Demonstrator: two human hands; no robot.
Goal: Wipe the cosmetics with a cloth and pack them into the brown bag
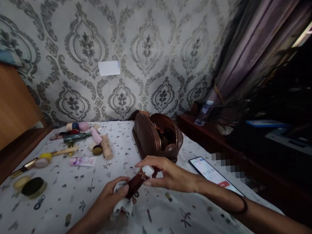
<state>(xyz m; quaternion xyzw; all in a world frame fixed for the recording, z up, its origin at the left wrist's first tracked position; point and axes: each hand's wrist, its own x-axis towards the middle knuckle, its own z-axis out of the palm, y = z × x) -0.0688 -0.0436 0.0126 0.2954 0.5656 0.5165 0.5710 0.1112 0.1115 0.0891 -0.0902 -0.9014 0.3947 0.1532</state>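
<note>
On a printed white cloth (70, 189) lie scattered cosmetics (83, 161) at left, an open brown bag (146, 134) at centre and a lit phone (213, 175) at right.

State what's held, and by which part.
A dark bottle: the left hand holds its lower body with a white cloth; the right hand has fingers at its white cap, grip unclear.
</note>
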